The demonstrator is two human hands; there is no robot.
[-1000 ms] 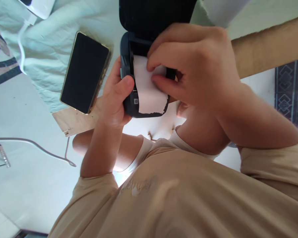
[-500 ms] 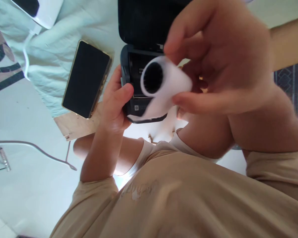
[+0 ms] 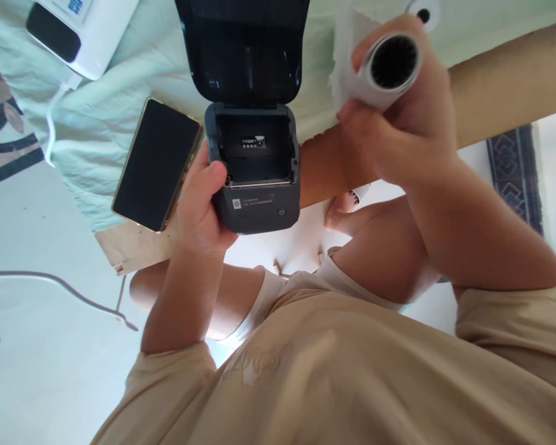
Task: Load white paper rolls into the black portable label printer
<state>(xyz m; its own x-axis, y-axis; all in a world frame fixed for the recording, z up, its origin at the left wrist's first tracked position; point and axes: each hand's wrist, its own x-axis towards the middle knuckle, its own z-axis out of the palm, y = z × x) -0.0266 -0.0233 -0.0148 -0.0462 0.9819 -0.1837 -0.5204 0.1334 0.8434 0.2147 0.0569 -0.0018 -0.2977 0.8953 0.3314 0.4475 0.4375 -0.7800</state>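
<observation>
Two hands were at work: the left hand [image 3: 199, 204] gripped one small dark printer [image 3: 254, 173] by its side, thumb across the front corner, fingers wrapped behind it. Its lid [image 3: 243, 49] stood swung open, and the paper bay [image 3: 254, 148] lay bare with one small label inside. The right hand [image 3: 398, 130] was raised up and to the right, well apart from the printer, its fingers clenched around one white paper roll [image 3: 387, 68] whose dark hollow core faced the camera, a loose tail of paper trailing off to its left. One phone [image 3: 155, 164] with a black screen lay just beside the printer on pale green cloth [image 3: 102, 123], near the left hand's knuckles. One white device [image 3: 81, 28] sat farther off at the upper left, with one white cable [image 3: 50, 123] running from it. One thin grey cord [image 3: 65, 287] crossed the floor at the left. Nothing stood between the roll and the open bay
</observation>
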